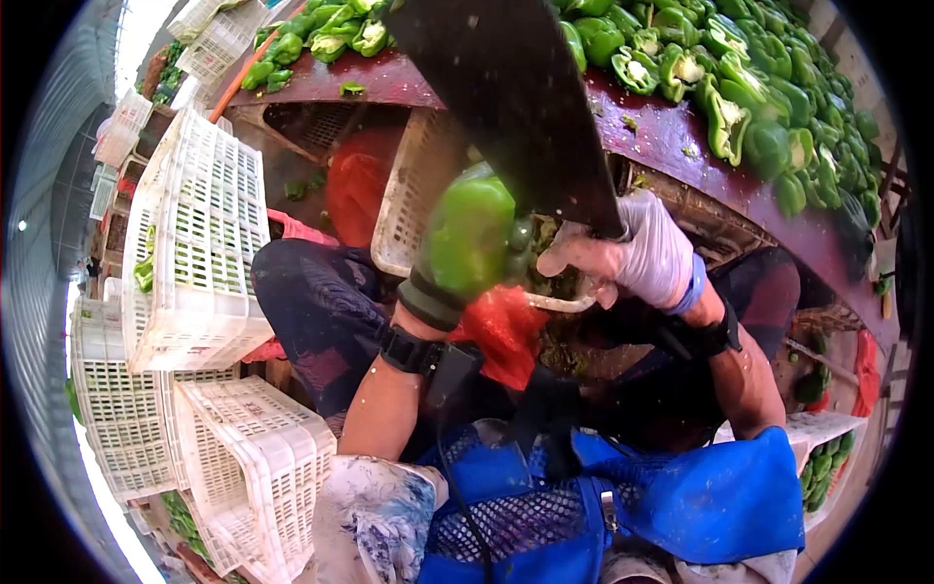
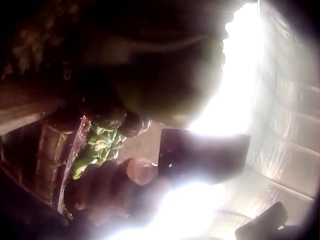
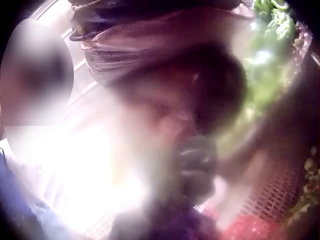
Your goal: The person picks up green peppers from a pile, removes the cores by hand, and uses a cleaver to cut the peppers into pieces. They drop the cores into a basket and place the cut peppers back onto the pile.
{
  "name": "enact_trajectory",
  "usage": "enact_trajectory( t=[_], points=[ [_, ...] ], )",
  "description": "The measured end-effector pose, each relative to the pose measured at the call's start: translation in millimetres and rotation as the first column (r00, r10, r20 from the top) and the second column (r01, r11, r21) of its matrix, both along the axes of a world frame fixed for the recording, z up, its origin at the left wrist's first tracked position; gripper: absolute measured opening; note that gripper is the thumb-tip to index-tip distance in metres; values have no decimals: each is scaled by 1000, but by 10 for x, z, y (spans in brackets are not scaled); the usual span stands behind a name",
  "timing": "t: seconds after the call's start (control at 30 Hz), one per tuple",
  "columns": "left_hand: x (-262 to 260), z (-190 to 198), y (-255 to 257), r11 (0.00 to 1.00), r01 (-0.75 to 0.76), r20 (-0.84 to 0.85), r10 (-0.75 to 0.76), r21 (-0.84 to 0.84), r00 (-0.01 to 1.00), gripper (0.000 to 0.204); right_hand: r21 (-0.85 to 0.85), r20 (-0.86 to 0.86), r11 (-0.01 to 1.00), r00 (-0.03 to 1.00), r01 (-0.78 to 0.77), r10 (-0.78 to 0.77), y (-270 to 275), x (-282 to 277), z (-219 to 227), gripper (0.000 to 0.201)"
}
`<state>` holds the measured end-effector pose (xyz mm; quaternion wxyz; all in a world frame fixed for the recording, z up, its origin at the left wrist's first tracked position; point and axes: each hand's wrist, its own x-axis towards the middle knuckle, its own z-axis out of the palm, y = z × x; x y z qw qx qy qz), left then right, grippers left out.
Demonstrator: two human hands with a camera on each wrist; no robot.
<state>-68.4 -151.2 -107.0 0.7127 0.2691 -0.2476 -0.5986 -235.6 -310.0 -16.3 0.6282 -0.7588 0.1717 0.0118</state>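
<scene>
My left hand [image 1: 430, 297], in a dark glove, holds a whole green bell pepper [image 1: 472, 232] over a crate between the knees. Dark gloved fingertips [image 1: 520, 237] wrap the pepper's right side. To its right, my right hand [image 1: 637, 255], in a thin whitish glove with bare fingertips, grips a broad dark-bladed knife [image 1: 516, 97]. The blade slants up and left, in front of the table edge. In the left wrist view the pepper [image 2: 170, 95] is a dark shape above the blade [image 2: 202, 156]. Blur and glare cover much of the right wrist view.
Halved and cut green peppers [image 1: 769, 97] heap on the dark red table [image 1: 662, 127] ahead. A pale crate [image 1: 394, 219] stands below the hands, beside red mesh bags [image 1: 365, 180]. White plastic crates [image 1: 199, 243] stack up at the left.
</scene>
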Motion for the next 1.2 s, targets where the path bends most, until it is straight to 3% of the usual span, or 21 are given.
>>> enact_trajectory(
  t=[0.03,0.07,0.13,0.2,0.27,0.4,0.5,0.6,0.73,0.87,0.97,1.03,1.1,1.13,1.17,1.2],
  points=[
    [-53,45,-13,997,-68,157,61,45,986,28,79,-36,997,999,7,-4,-20,8,52,11],
    [-99,83,-19,987,-144,315,113,77,942,26,39,52,998,998,-49,47,-56,23,-29,22],
    [-162,147,-4,947,-307,607,186,100,773,23,132,68,988,995,-76,67,-96,-27,-26,29],
    [-173,206,19,945,-284,496,171,162,851,18,187,106,975,989,-124,106,-117,-26,-68,40],
    [-157,189,40,945,-264,443,157,192,883,18,272,37,956,994,-108,102,-121,-41,-46,36],
    [-115,126,95,954,-250,592,107,166,799,20,351,-115,934,988,-58,104,-122,-30,-14,25],
    [-84,78,179,963,-250,804,65,106,591,21,362,-164,929,975,-82,150,-129,-33,-2,23],
    [-18,11,229,976,-216,957,36,28,287,23,311,-182,944,968,-110,173,-144,-58,8,23],
    [59,-105,262,991,-123,994,45,-58,-105,25,241,-224,946,936,-218,272,-199,-75,77,24],
    [71,-216,305,992,-60,941,84,-109,-327,26,94,-397,965,879,-246,263,-126,-47,93,22],
    [72,-288,313,990,-44,912,102,-130,-397,28,52,-450,964,856,-260,255,-41,-17,67,18],
    [102,-331,292,992,-95,961,59,-88,-269,29,121,-453,976,865,-179,215,-48,-13,52,17],
    [91,-318,231,980,-189,994,-36,55,105,30,200,-311,975,937,-96,156,-34,-35,-11,20],
    [82,-311,204,967,-213,911,-39,137,411,30,230,-266,972,958,-43,105,-25,-31,0,21],
    [59,-268,175,952,-224,748,-6,207,663,31,263,-224,965,973,11,50,-22,-26,5,22],
    [47,-233,155,949,-191,532,30,251,846,31,270,-114,963,993,25,6,-85,-22,-41,23]
  ],
)
